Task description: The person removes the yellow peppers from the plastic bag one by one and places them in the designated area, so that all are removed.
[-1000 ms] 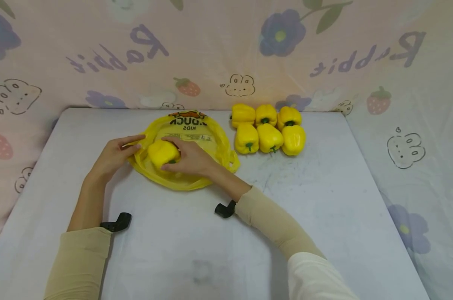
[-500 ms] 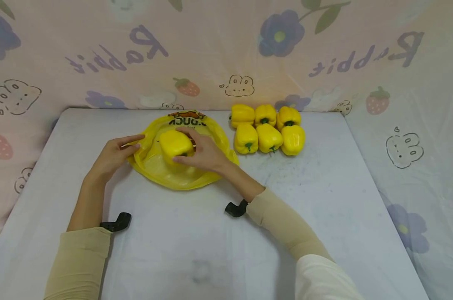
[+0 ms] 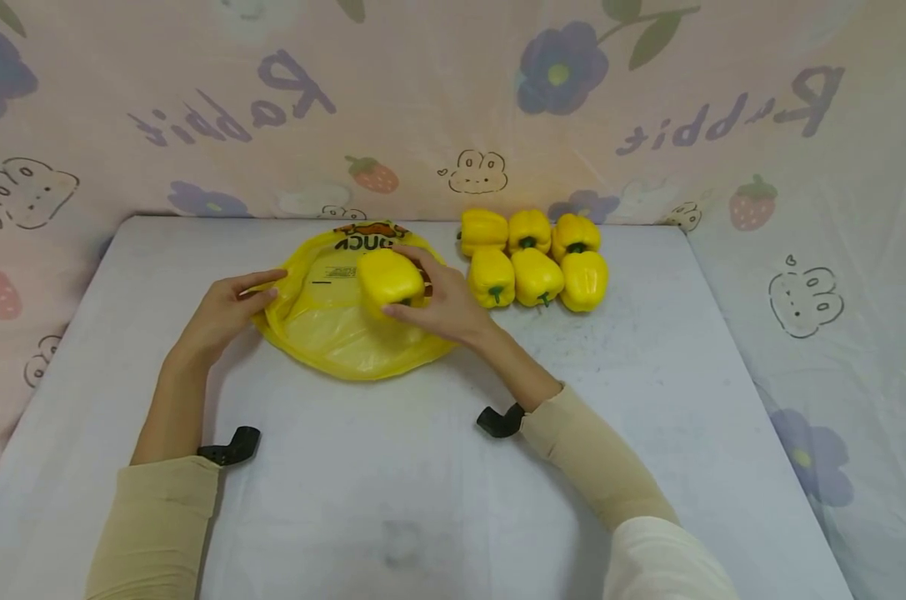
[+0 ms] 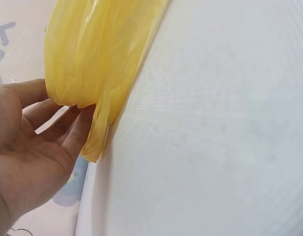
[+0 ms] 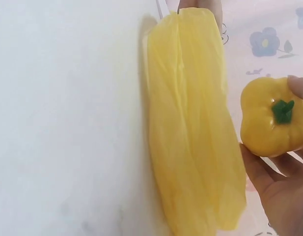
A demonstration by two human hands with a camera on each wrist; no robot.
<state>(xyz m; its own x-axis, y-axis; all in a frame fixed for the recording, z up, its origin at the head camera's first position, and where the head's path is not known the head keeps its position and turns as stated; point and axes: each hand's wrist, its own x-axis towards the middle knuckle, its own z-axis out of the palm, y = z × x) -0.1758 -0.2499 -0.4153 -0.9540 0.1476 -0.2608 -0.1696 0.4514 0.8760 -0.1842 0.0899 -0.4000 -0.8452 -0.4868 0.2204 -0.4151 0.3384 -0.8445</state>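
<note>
My right hand [image 3: 448, 304] grips a yellow bell pepper [image 3: 389, 279] above the opening of a yellow plastic bag [image 3: 362, 371]. The pepper's green stem faces the right wrist view, where this bell pepper [image 5: 261, 118] is seen beside and apart from the bag [image 5: 190, 123]. At the bag's left rim, my left hand [image 3: 227, 312] holds the edge with its fingers. The left wrist view shows the fingers of that hand [image 4: 43, 142] at the gathered plastic [image 4: 87, 59], their tips partly hidden by it. The bag lies wide open on the table, with dark print inside.
Several yellow bell peppers [image 3: 538, 275] stand in two rows to the right of the bag, close to the back edge of the white table [image 3: 392, 467]. A printed cloth [image 3: 422, 100] hangs behind the table. Black wrist mounts [image 3: 231, 446] stick out from both forearms.
My right hand has lifted the bell pepper from inside the bag at the left and carried it rightward over the opening. The left hand has stayed at the rim.
</note>
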